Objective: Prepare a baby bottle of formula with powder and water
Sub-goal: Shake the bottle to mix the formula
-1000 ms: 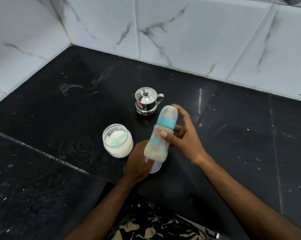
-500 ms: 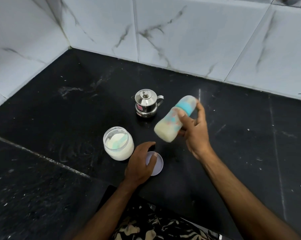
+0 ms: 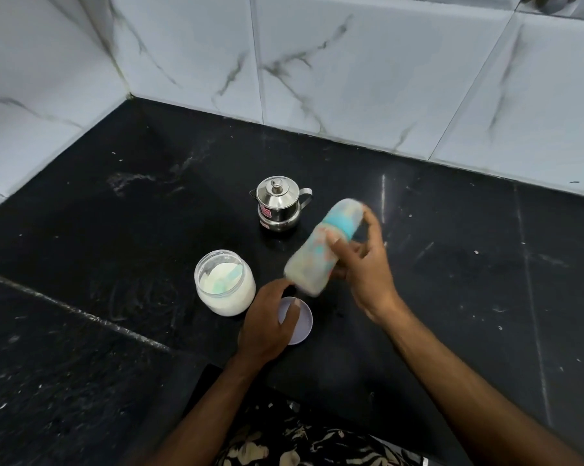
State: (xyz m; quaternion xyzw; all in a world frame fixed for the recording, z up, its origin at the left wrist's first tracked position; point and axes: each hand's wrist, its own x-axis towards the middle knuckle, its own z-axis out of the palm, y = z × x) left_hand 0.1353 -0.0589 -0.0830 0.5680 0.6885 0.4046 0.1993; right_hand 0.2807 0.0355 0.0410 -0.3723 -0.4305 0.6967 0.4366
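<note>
Head view looks down on a black counter (image 3: 452, 264). Just left of the left hand stands an open jar (image 3: 225, 282) of white powder with a scoop lying in it. Left hand (image 3: 267, 322) lies palm-down, fingers loosely curled over a pale lid (image 3: 300, 322) flat on the counter. Beyond both hands sits a small steel pot (image 3: 278, 203) with its cover on. Right hand (image 3: 364, 267) grips the bottle (image 3: 320, 250), blurred and tilted, cap end pointing away, raised above the counter.
</note>
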